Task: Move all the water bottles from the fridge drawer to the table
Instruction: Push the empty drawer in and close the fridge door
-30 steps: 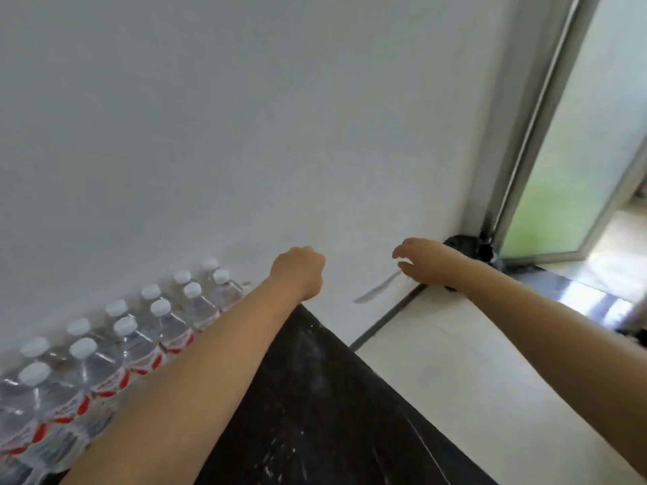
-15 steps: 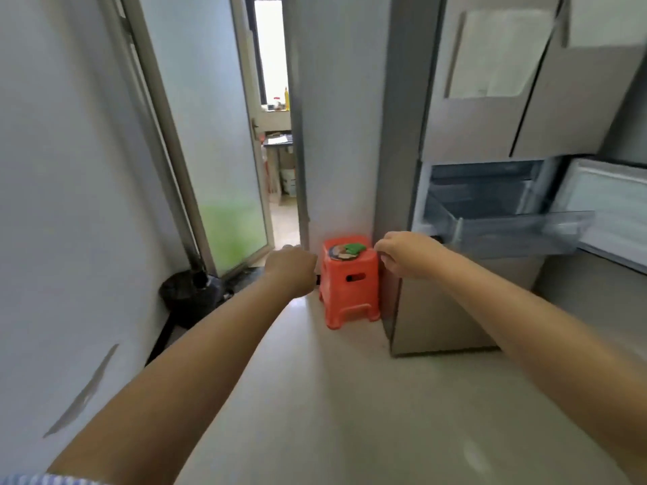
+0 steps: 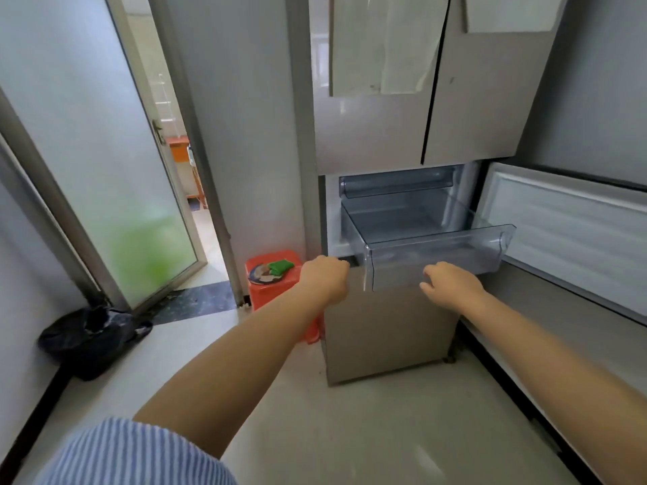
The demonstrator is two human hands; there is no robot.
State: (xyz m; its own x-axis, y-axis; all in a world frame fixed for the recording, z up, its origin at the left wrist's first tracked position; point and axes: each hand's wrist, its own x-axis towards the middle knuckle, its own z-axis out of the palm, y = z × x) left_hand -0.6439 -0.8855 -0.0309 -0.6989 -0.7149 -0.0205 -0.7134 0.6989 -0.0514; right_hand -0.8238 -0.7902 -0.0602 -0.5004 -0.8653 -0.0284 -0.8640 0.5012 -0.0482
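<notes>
Clear glossy plastic fridge drawer [image 3: 434, 252]; brushed metal fridge [image 3: 371, 134]; frosted glass door [image 3: 105, 169].

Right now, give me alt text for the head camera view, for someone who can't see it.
A clear fridge drawer stands pulled out with no bottles visible inside, and both arms reach toward it: the left hand fisted by its left corner, the right hand loosely curled below its front. An orange stool sits left of the fridge, beside an open doorway.
</notes>
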